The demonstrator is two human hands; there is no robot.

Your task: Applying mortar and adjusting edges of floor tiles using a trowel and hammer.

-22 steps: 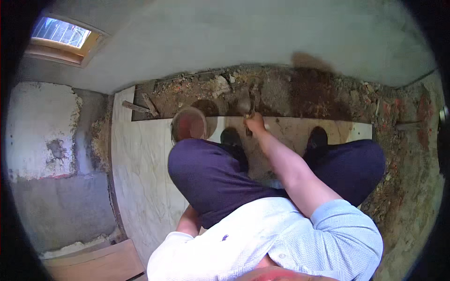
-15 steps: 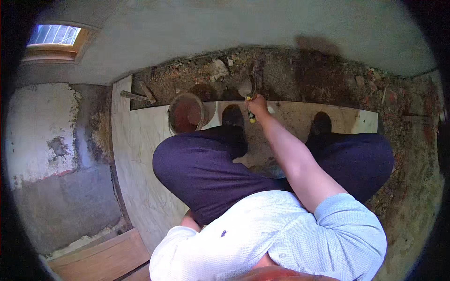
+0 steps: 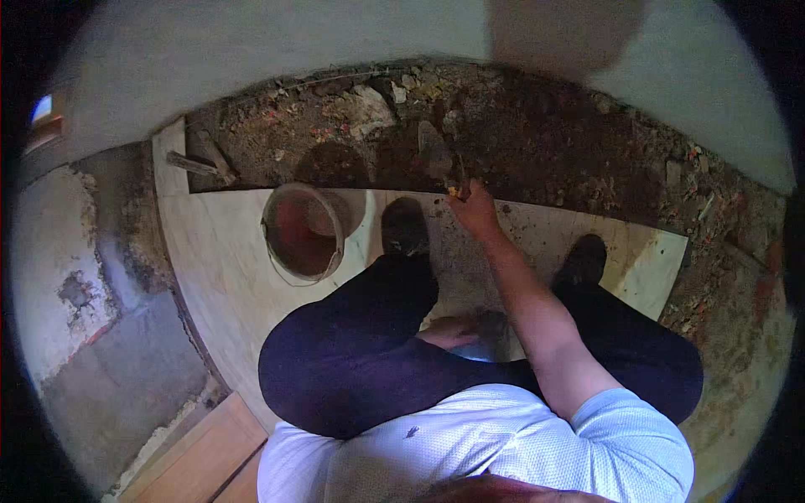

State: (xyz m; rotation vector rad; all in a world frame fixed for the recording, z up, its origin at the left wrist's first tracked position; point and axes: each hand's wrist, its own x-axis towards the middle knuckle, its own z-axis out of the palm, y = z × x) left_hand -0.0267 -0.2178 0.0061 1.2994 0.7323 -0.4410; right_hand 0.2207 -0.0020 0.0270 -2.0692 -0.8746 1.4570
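Observation:
My right hand (image 3: 476, 210) is closed round the yellow-marked handle of a trowel (image 3: 434, 151). Its grey blade points away from me over the dark, rubble-strewn strip of earth (image 3: 537, 138) beyond the pale slab floor. My left hand (image 3: 453, 332) shows low between my legs, next to a dark, blurred patch; its fingers are too unclear to read. A bucket (image 3: 303, 233) with a reddish inside and a wire handle stands on the slabs to the left, beside my left shoe (image 3: 405, 226).
Two short wood pieces (image 3: 205, 163) lie at the strip's left end. Pale stone chunks (image 3: 371, 111) sit along the far wall (image 3: 369, 38). My right shoe (image 3: 584, 258) rests on the slabs (image 3: 226, 243). Wooden boards (image 3: 197, 453) lie at lower left.
The view has tilted, bringing the strip and bucket lower. My left hand has come into sight between my legs. My right hand still holds the trowel over the strip's near edge.

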